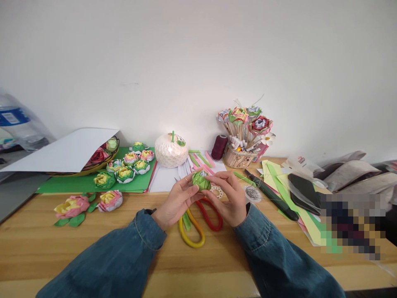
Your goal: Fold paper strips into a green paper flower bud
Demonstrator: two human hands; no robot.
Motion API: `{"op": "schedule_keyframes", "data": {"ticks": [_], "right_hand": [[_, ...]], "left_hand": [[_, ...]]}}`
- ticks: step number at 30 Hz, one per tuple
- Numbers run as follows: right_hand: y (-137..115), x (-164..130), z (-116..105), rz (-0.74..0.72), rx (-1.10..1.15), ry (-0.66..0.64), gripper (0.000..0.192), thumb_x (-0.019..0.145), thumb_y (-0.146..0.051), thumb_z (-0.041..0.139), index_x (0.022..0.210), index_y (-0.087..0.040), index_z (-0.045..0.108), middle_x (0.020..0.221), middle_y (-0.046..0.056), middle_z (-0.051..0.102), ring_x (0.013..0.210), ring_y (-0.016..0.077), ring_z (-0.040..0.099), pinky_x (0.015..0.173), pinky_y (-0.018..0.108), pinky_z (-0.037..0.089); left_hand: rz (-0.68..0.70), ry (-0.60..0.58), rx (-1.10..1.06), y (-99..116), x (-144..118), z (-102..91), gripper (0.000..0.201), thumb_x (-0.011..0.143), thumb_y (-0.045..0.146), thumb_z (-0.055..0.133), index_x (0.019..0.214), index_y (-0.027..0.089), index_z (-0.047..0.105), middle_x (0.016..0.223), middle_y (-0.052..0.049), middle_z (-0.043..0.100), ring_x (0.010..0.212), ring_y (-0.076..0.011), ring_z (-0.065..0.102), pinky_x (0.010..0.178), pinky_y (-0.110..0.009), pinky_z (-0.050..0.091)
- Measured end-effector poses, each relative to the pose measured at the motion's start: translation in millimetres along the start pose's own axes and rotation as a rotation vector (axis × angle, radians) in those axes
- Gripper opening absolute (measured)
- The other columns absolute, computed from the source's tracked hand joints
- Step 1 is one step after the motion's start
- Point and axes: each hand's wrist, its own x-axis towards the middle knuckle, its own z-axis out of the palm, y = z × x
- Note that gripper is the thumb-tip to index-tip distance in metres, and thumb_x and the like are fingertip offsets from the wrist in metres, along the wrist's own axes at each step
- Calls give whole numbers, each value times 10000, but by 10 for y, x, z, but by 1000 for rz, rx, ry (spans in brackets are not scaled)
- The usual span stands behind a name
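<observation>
A small green folded-paper flower [201, 181] with a pale centre is held up above the table in front of me. My left hand [178, 198] grips it from the left, thumb on its near side. From the right, my right hand [229, 196] pinches at its edge with bent fingers. Scissors with one yellow handle loop [192, 240] and one red loop [214, 223] lie on the wood below both hands; their blades are mostly hidden. Between the hands, partly covered, a white beaded ring [216, 191] lies on the table.
Several finished paper flowers [125, 174] sit on a green sheet [77, 187] at left. A white ornament [171, 151], a maroon thread spool [219, 147] and a basket [238, 159] of flowers stand by the wall. A dark green cutter [273, 194] and paper strips [310, 231] lie at right.
</observation>
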Motion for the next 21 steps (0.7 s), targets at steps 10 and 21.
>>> {"op": "schedule_keyframes", "data": {"ticks": [10,21], "right_hand": [[79,-64,35,-117,-208,49,299,752,-176,597,1039,-258,606,850,61,577,746,168,564,620,302,494],[40,-4,30,93,56,-23,106,738,-144,603,833,-192,606,781,41,560,720,150,549,625,281,474]], "left_hand": [[30,127,0,-44,31,0,317,678,241,671,930,175,490,870,-12,618,696,-89,603,643,-211,508],[51,136,49,-44,30,-11,271,699,201,651,915,166,490,865,-13,608,730,-92,596,658,-214,503]]}}
